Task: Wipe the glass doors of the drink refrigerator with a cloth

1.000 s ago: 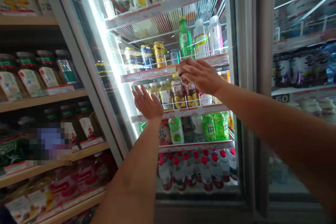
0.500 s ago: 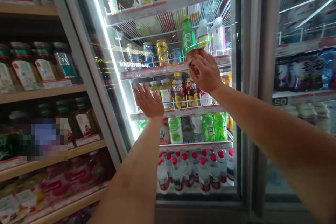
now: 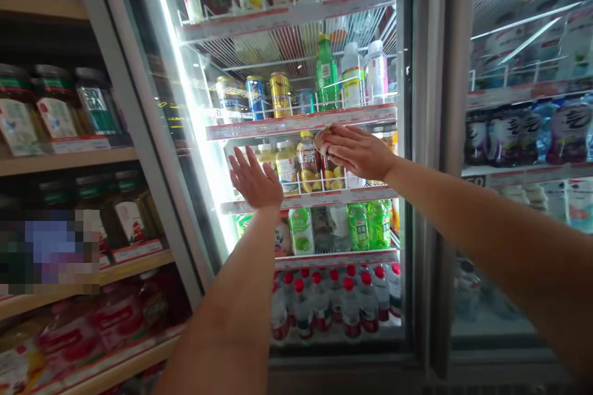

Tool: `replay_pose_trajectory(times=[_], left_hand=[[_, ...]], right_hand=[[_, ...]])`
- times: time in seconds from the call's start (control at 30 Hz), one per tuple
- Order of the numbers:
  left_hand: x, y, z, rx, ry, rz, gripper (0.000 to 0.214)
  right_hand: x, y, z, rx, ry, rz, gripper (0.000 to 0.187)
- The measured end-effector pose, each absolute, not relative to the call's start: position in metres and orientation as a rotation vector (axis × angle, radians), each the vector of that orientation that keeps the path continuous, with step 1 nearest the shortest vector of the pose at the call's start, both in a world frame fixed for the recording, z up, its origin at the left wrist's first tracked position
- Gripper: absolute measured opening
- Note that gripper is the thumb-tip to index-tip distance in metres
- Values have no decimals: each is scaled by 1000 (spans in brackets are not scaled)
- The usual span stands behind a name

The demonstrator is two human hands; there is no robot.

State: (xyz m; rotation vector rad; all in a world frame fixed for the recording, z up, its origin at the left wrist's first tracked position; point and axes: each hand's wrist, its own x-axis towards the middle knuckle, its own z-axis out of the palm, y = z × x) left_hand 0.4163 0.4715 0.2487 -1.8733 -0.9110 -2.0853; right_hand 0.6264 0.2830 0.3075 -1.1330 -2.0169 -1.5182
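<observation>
Both arms reach forward to the glass door of a lit drinks fridge. My left hand (image 3: 257,179) has its fingers spread and its palm toward the glass, with nothing in it. To the right, my right hand (image 3: 364,153) presses a beige-brown crumpled cloth (image 3: 323,139) to the pane. Most of that cloth is hidden under the fingers. Behind the glass, near the right hand, stand dark tea bottles (image 3: 309,163). A green bottle (image 3: 327,71) is on the shelf above it.
Wooden shelves (image 3: 69,163) with rows of bottles run along the left. A metal door frame (image 3: 433,197) divides this fridge from another with drinks (image 3: 504,139) on the right. Red-capped water bottles (image 3: 349,308) fill the bottom of the fridge.
My right hand has moved down with the cloth, from the can shelf to the tea-bottle shelf. The left hand stays nearly in place on the glass. The view has shifted slightly right.
</observation>
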Motion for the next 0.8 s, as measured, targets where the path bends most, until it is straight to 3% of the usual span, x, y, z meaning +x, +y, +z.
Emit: replay_pose_trajectory(times=[0.3,0.8], left_hand=[[416,472,248,-1875,-878,-2137,62],[415,470,248,-1915,-882,-2122,63]], right_hand=[[638,272,349,-1162,-1832,-1553,35],[635,279,307,-1203,-1530,-1491,33]])
